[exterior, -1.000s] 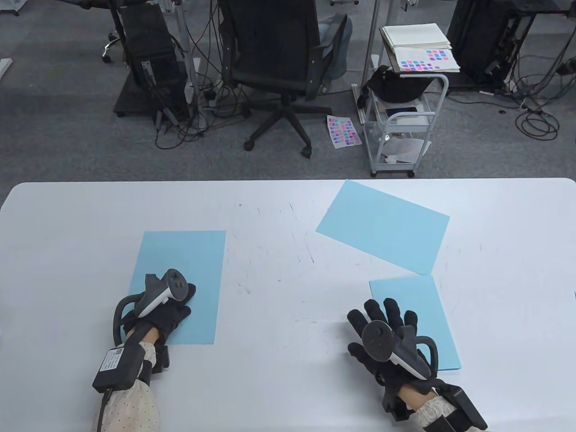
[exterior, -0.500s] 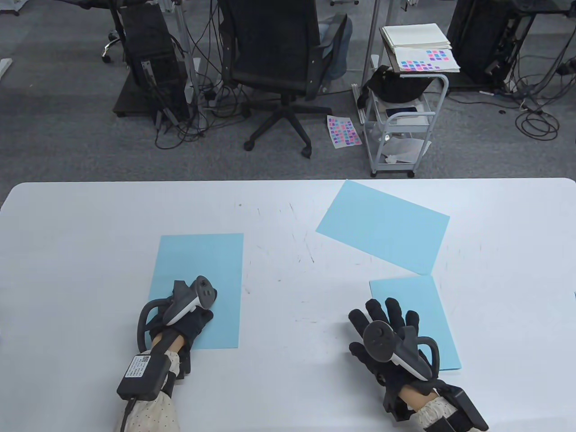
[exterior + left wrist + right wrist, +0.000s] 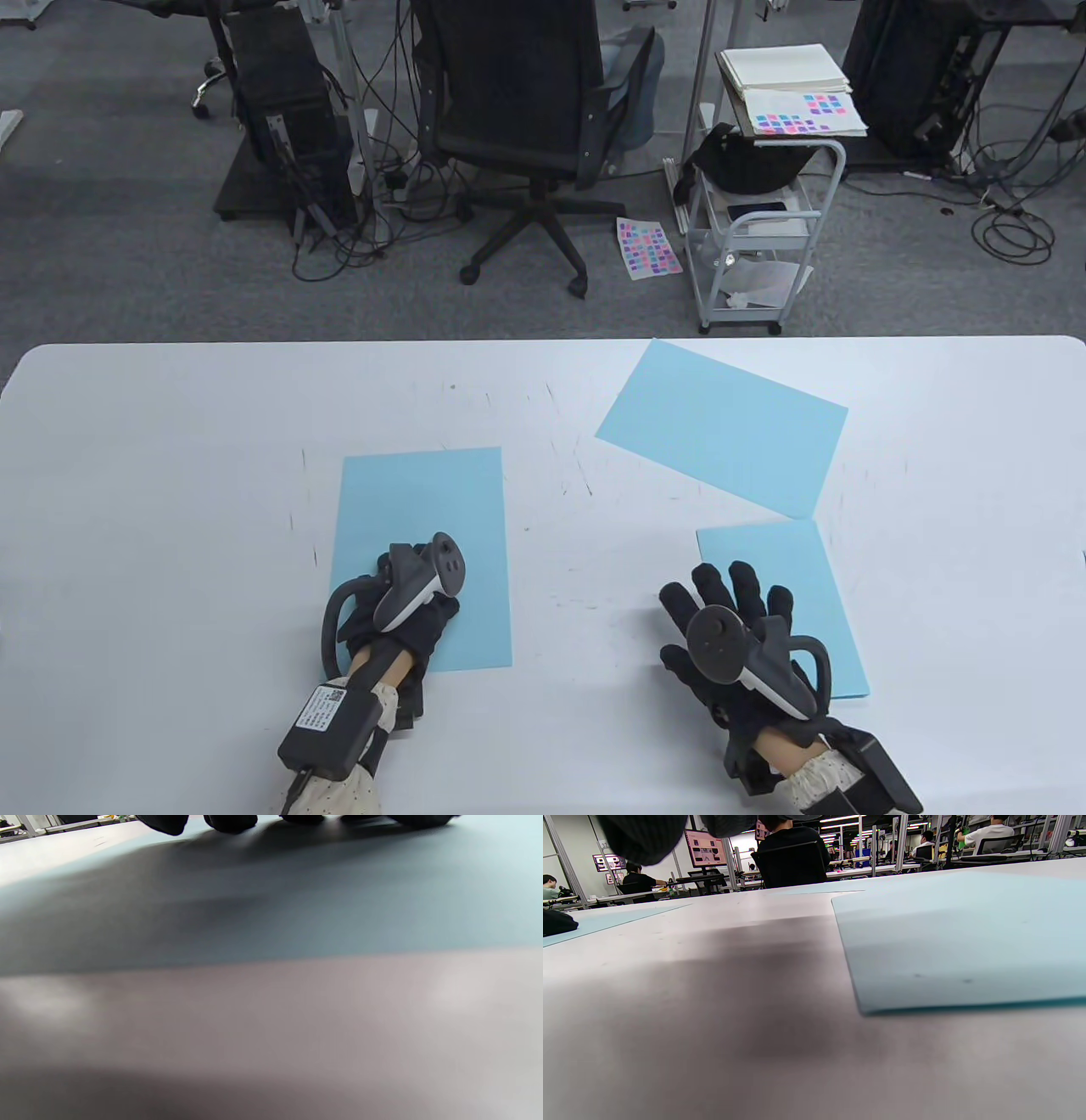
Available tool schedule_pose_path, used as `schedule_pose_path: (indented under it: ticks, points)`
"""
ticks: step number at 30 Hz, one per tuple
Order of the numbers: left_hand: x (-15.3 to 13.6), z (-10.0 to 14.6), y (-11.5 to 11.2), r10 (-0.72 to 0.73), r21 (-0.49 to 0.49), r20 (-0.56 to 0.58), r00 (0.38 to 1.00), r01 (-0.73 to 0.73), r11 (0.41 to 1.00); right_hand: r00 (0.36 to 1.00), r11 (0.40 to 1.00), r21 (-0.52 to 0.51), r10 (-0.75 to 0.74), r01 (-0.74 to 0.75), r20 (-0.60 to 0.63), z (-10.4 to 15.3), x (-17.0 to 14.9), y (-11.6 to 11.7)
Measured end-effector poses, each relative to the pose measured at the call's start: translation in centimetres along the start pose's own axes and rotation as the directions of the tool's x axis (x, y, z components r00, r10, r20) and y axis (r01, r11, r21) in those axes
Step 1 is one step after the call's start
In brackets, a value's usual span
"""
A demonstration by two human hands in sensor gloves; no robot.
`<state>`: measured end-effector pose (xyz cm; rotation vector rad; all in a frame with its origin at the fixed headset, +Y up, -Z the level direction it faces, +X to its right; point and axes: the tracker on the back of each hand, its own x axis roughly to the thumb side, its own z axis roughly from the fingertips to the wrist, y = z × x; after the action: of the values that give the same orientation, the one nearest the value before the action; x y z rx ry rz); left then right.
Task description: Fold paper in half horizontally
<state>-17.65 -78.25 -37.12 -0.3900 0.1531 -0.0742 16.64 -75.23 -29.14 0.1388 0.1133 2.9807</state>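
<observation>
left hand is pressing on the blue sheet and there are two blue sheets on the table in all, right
Not quite: the table view shows three light blue paper sheets on the white table, not two. The left hand does press on one; a tilted one and another lie to the right.

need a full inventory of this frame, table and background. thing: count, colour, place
paper sheets: 3, light blue; one under the left hand, one angled at the far right of the table, one by the right hand
table: 1, white, foreground
office chair: 1, black, floor behind the table
cart: 1, white, floor at right, notebook and colour-swatch sheet on top
swatch sheet: 1, pink and blue, on the floor
left hand: 1, black glove, rests on the near part of its sheet
right hand: 1, black glove, fingers spread, at the left edge of the near-right sheet
</observation>
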Motion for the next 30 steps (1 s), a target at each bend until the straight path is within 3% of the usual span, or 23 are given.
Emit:
schedule_pose_path:
  ticks: [23, 30]
  points:
    - [7.9, 6.0, -1.0, -0.186, 0.103, 0.165, 0.969, 0.17, 0.98, 0.999, 1.0, 0.0, 0.01, -0.01, -0.04, 0.1, -0.5, 0.0]
    - [8.5, 6.5, -0.8, -0.225, 0.119, 0.162, 0.961, 0.208, 0.971, 0.999, 1.0, 0.001, 0.007, -0.007, -0.034, 0.1, -0.2, -0.1]
